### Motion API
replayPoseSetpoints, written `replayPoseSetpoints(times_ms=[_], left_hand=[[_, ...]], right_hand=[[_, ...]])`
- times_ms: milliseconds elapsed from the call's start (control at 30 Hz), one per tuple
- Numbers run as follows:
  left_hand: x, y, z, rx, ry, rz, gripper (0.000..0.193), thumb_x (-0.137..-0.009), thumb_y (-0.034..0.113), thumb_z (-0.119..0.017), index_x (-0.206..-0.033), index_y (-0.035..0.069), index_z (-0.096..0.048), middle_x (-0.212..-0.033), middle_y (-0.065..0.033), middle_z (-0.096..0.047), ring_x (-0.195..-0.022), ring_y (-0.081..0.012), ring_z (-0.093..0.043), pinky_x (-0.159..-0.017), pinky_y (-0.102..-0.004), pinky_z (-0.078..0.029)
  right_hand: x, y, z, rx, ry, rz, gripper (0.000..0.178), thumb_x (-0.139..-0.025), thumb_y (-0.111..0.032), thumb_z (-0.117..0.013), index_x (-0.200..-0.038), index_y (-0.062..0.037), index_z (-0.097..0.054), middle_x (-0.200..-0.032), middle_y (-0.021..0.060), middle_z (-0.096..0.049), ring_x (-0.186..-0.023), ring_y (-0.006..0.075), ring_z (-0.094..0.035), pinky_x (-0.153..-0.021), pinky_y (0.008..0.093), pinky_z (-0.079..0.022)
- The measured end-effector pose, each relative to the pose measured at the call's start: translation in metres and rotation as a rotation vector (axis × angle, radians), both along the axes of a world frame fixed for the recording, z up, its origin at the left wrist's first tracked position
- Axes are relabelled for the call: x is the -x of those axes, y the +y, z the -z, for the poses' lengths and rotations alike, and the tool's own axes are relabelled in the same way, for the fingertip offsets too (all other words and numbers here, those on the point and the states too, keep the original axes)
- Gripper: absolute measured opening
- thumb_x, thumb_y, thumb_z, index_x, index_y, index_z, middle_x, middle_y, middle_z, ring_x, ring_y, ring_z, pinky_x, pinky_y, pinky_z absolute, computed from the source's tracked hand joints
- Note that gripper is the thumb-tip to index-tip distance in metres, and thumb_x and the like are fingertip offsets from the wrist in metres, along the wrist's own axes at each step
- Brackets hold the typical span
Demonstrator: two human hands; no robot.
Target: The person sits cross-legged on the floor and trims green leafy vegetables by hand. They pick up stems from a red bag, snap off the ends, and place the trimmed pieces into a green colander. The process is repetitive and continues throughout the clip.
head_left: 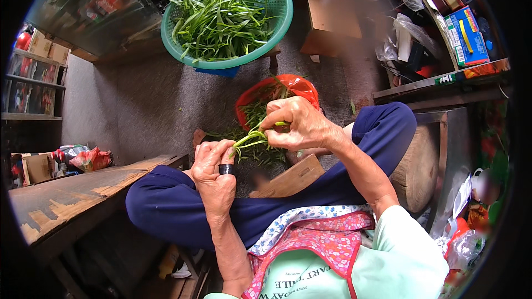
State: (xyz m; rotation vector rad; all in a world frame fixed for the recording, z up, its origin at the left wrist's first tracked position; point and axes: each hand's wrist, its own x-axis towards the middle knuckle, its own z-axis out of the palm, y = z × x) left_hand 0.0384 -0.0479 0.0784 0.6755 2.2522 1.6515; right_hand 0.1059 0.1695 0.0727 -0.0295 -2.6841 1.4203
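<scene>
My left hand (pixel 213 171) pinches one end of a small bunch of green vegetable stems (pixel 252 139), its thumb wearing a black band (pixel 225 169). Fingers curled, my right hand (pixel 299 122) grips the other end, so the stems stretch between both hands above my lap. Just beyond and below them, a red plastic bag (pixel 306 87) stands open with leafy greens inside. Loose green bits (pixel 221 134) lie on the floor by the bag. Farther off, a green perforated basket (pixel 284 14) holds a heap of long-leaved greens (pixel 221 19).
A wooden board (pixel 293 178) lies between my legs. To the left is a worn wooden bench (pixel 83 191), with a glass cabinet (pixel 105 11) behind it. A brown box-like stool (pixel 330 14) stands beyond the bag. Shelves with a blue box (pixel 464 36) line the right side, near a round log (pixel 415 169).
</scene>
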Motion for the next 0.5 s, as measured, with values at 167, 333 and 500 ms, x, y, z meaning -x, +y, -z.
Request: replayPoseSetpoints(times_ms=[167, 333, 500], left_hand=[[-0.002, 0.001, 0.013, 0.136, 0.094, 0.010, 0.010, -0.089, -0.003, -0.065, -0.097, -0.002, -0.071, -0.084, -0.0045, -0.060, -0.078, -0.0119, -0.057, -0.073, -0.0253, -0.044], [-0.004, -0.003, 0.016, 0.100, 0.064, -0.056, 0.008, -0.088, -0.002, -0.066, -0.095, -0.002, -0.071, -0.079, -0.0070, -0.061, -0.073, -0.0167, -0.057, -0.071, -0.0291, -0.045], [-0.003, 0.005, 0.012, 0.366, 0.129, 0.035, 0.009, -0.084, 0.007, -0.065, -0.087, 0.001, -0.070, -0.077, -0.0125, -0.062, -0.080, -0.0306, -0.058, -0.075, -0.0407, -0.039]], right_hand=[[0.002, -0.003, 0.022, -0.069, 0.105, 0.067, 0.010, -0.074, -0.009, -0.066, -0.078, -0.0015, -0.072, -0.069, 0.0087, -0.062, -0.065, 0.0223, -0.063, -0.061, 0.0342, -0.050], [-0.002, 0.027, 0.044, 0.786, -0.071, 0.459, 0.008, -0.086, -0.003, -0.061, -0.082, 0.0001, -0.068, -0.078, -0.0014, -0.066, -0.069, 0.0054, -0.057, -0.060, 0.0257, -0.049], [0.010, 0.014, 0.046, 0.178, 0.218, 0.254, 0.018, -0.090, -0.014, -0.056, -0.093, 0.0022, -0.062, -0.076, 0.0045, -0.063, -0.065, 0.0180, -0.060, -0.062, 0.0342, -0.050]])
